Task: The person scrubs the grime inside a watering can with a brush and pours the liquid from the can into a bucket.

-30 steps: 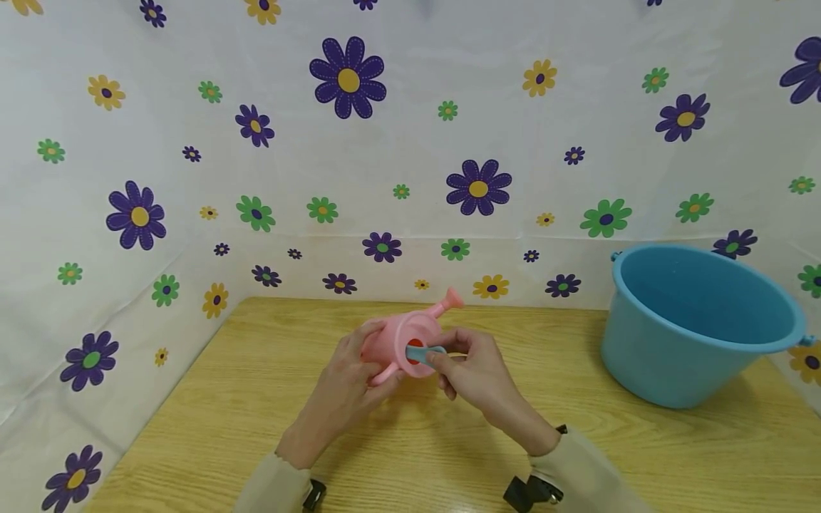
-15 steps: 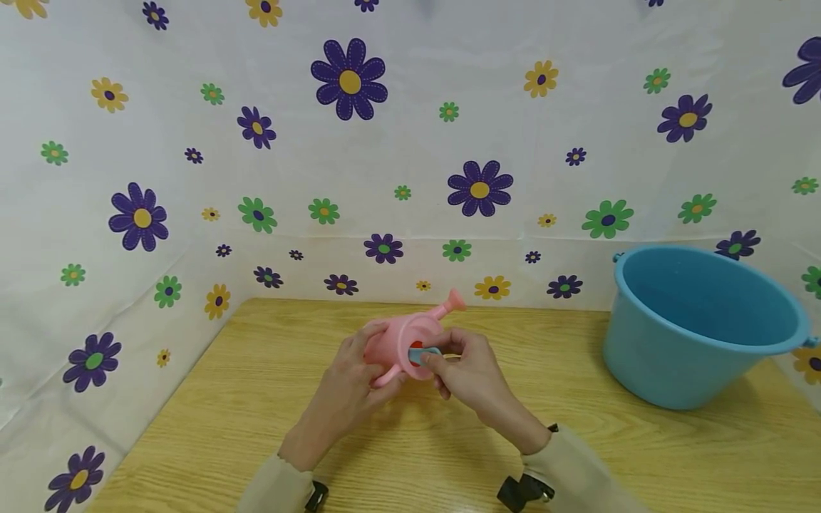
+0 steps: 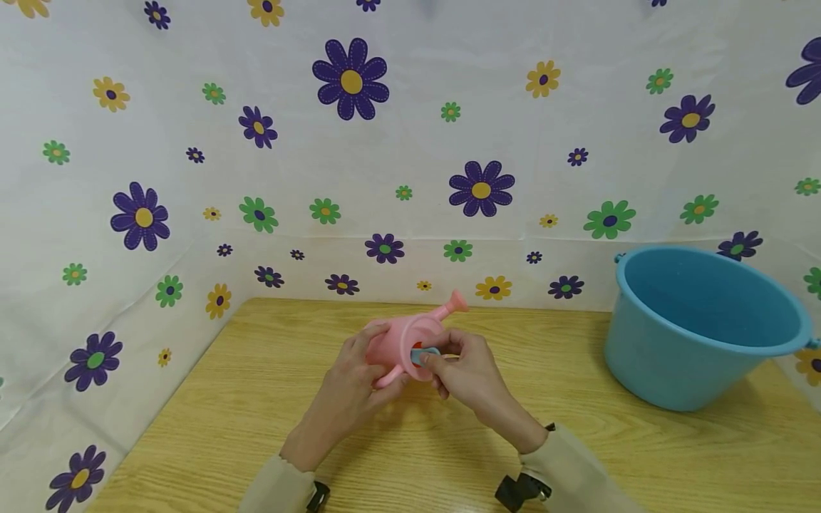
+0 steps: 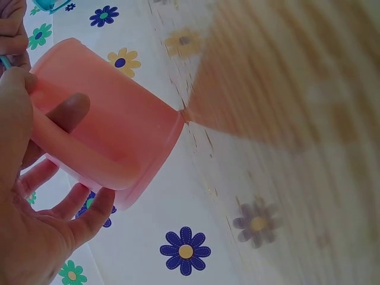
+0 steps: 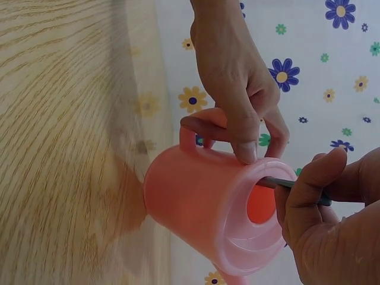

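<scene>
A pink toy watering can (image 3: 390, 343) leans on its bottom edge, its open top toward the person and its spout pointing up and right. My left hand (image 3: 349, 377) grips it around the handle, fingers spread along its side. In the right wrist view the left thumb lies at the rim of the can (image 5: 190, 190). My right hand (image 3: 471, 374), right at the opening, pinches a blue handle (image 3: 420, 354) that goes through the round hole in the can's top. It looks dark in the right wrist view; whatever is at its far end is hidden inside.
A large blue bucket (image 3: 670, 374) stands on the wooden table (image 3: 224, 385) to the right. Behind and on the left hangs a white cloth (image 3: 398, 149) printed with flowers. Dark straps show at both sleeves.
My right hand has moved slightly left, and the blue handle has gone deeper into the watering can. My left hand has kept its grip on the can almost unmoved.
</scene>
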The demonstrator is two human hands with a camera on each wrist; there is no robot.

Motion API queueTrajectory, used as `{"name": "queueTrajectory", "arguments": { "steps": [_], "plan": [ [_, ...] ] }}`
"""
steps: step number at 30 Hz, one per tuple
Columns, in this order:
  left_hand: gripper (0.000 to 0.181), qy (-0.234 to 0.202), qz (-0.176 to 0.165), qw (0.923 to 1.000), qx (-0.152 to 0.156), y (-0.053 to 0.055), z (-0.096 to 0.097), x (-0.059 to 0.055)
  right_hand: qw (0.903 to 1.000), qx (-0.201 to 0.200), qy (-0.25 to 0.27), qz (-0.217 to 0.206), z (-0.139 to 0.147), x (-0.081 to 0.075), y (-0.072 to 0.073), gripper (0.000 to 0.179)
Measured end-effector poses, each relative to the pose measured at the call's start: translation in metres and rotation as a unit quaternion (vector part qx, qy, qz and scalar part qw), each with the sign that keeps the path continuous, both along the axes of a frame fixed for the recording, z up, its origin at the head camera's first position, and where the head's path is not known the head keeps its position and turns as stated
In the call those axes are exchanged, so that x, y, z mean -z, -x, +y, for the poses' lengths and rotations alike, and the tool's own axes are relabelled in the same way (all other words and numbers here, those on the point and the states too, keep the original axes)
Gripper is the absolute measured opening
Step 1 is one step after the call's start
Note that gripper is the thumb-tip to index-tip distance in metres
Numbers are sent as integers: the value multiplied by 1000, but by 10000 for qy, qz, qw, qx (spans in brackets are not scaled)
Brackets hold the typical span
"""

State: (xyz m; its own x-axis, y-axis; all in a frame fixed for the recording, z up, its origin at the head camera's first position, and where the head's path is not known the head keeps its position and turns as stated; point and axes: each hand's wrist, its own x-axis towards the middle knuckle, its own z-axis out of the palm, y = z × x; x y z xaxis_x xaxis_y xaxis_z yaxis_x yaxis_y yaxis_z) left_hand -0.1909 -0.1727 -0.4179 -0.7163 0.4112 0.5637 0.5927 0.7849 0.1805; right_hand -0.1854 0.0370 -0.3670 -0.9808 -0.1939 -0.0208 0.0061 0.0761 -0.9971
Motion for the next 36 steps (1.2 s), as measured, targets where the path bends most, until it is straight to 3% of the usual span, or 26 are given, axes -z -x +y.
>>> {"name": "queueTrajectory", "arguments": {
  "steps": [23, 36],
  "plan": [
    [36, -5, -89, 10000, 5, -1, 0, -1, 9980, -119, -605, 134, 20, -7, -5, 9],
    [34, -9, -350, 9993, -128, 0, 0, -3, 9872, -520, -1239, 853, 41, -13, -4, 9]
  ]
}}
